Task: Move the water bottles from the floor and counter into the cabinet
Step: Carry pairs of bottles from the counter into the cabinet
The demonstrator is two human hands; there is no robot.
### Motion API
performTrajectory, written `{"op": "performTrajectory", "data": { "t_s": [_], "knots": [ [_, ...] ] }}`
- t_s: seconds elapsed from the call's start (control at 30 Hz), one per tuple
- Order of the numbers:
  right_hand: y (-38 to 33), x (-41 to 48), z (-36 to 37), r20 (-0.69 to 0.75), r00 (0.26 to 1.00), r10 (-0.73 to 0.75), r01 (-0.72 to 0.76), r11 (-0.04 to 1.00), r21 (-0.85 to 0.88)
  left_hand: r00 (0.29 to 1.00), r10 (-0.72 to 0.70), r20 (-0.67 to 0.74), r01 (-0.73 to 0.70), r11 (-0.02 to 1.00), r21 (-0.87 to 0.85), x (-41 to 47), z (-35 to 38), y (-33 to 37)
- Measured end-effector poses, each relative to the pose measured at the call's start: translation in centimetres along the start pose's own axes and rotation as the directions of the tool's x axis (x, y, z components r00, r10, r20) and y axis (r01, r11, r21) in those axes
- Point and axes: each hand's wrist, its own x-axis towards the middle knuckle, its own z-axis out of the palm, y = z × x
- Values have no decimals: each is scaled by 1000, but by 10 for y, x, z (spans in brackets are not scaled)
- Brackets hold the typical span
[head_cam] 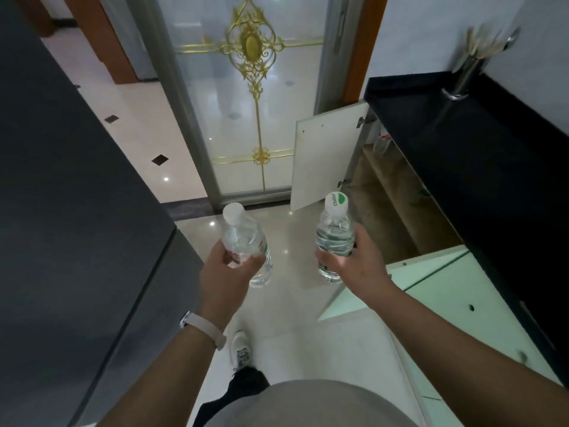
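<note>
Holding a red-label bottle (244, 241) in the left hand (223, 274), fingers wrapped tight around its middle, white cap tilted forward. Holding a green-cap bottle (335, 238) in the right hand (354, 263), clamped the same way, nearly upright. Both carried in the air above the floor (295, 229), apart from each other. Just right of them, open cabinet (397, 217) under the front edge of the black worktop (477, 155), white door (326, 161) swung out.

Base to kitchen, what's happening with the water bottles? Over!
Left hand grips red-label bottle, right hand grips green-cap bottle. Both upright, above the floor. Cabinet open, nothing seen blocking it.
</note>
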Motion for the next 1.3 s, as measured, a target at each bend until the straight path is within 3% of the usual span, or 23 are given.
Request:
{"op": "performTrajectory", "data": {
  "t_s": [0.27,0.63,0.93,1.3],
  "knots": [
    [-65,64,61,-64,998,-20,21,1000,16,991,-4,134,10,999,-46,139,-31,4],
    [-86,122,77,-151,988,-9,13,1000,28,950,40,311,-38,999,-13,228,-4,22],
    [-66,208,48,-222,974,41,-13,992,127,913,41,406,-64,997,43,299,67,53],
    [-27,344,-38,-256,964,71,-12,975,223,887,29,460,-110,983,149,371,208,111]
  ]
}}
